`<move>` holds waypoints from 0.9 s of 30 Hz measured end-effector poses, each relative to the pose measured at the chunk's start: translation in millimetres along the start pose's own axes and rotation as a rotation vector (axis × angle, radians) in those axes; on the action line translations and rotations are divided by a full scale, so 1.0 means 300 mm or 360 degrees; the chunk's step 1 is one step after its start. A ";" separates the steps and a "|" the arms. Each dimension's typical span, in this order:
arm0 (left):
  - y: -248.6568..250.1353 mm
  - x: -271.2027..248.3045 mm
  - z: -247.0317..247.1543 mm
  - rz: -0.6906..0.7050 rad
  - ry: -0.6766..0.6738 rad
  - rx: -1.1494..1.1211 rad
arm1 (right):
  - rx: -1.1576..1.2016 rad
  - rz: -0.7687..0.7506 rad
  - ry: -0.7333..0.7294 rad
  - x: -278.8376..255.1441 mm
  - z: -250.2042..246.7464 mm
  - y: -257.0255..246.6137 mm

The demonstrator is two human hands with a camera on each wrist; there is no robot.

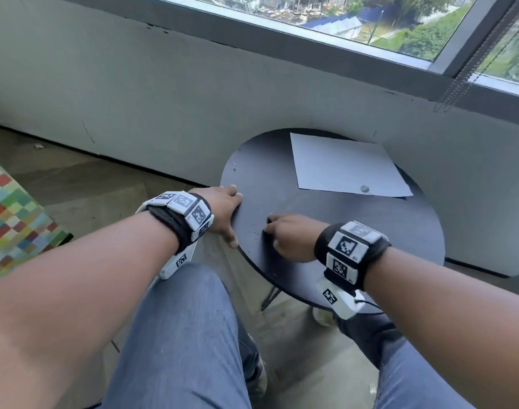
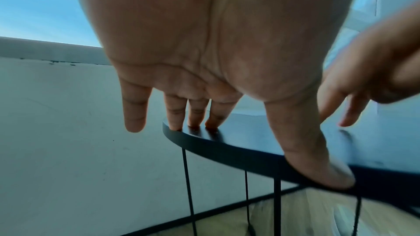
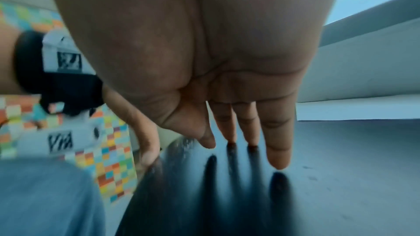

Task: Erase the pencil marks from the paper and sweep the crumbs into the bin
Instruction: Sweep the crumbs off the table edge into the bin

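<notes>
A white paper (image 1: 341, 163) lies at the back right of the round black table (image 1: 370, 231). Near the sheet's front edge sits a small grey eraser (image 1: 365, 188). Faint crumbs (image 1: 254, 232) speckle the table top close to its left rim. My left hand (image 1: 227, 215) rests at that rim with its fingers straight: the fingertips (image 2: 195, 123) touch the top and the thumb (image 2: 318, 168) lies against the edge. Just to the right, my right hand (image 1: 282, 231) is palm down, its straight fingertips (image 3: 232, 137) touching the table beside the crumbs. Neither hand holds anything.
A grey wall (image 1: 164, 98) under a window runs behind the table. A many-coloured checked surface (image 1: 13, 208) stands at the left. My legs in jeans (image 1: 178, 335) are below the table's near edge, and thin black table legs (image 2: 188, 186) stand over a wooden floor.
</notes>
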State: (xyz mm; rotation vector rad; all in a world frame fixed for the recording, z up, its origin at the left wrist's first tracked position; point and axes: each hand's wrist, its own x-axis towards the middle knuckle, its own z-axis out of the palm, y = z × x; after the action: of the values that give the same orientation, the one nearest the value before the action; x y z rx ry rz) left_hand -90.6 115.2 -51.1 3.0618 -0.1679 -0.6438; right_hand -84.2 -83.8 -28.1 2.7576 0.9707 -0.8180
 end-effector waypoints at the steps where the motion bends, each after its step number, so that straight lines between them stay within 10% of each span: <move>1: 0.010 -0.004 0.004 -0.0004 -0.0006 0.0004 | 0.0018 -0.0003 0.0018 -0.003 -0.012 0.016; 19: 0.032 -0.038 0.018 -0.0134 0.0073 -0.0265 | 0.0033 -0.0229 0.0305 0.106 -0.089 0.060; 27: -0.028 -0.045 0.098 -0.0127 0.0178 -0.0273 | -0.0299 -0.0458 -0.0042 0.059 0.028 -0.058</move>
State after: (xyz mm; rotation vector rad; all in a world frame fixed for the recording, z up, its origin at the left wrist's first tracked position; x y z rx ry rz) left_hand -114.0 125.3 -72.9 2.9405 0.0106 -0.4614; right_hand -87.0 -62.6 -43.2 2.4779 1.3841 -0.7517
